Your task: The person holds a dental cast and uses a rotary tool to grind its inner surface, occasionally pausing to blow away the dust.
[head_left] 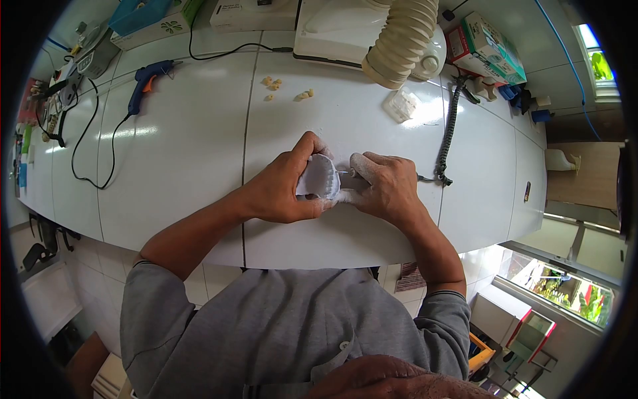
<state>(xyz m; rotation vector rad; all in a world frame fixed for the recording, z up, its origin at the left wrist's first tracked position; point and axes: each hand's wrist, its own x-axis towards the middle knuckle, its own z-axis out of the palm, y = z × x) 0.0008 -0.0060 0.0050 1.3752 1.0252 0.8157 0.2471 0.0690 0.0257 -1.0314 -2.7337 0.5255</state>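
A white plaster dental cast point(318, 177) with a row of teeth along its curved edge is gripped by my left hand point(290, 181), thumb and fingers wrapped round its sides. Closed round a grey rotary handpiece point(357, 183) is my right hand point(387, 187), its fingertips dusted with white powder. The handpiece's thin tip points left, right at the toothed edge of the cast. Behind the right hand, its cord joins a black coiled cable point(452, 133). Both hands are close over the white tabletop point(199, 219); most of the handpiece is hidden by the fingers.
Several small yellowish pieces point(271, 84) lie ahead on the table, with a clear packet point(401, 105) to their right. A ribbed suction hose point(402, 43) hangs at the back. A blue glue gun point(145, 85) with a trailing cord lies at left; boxes point(485, 50) stand back right.
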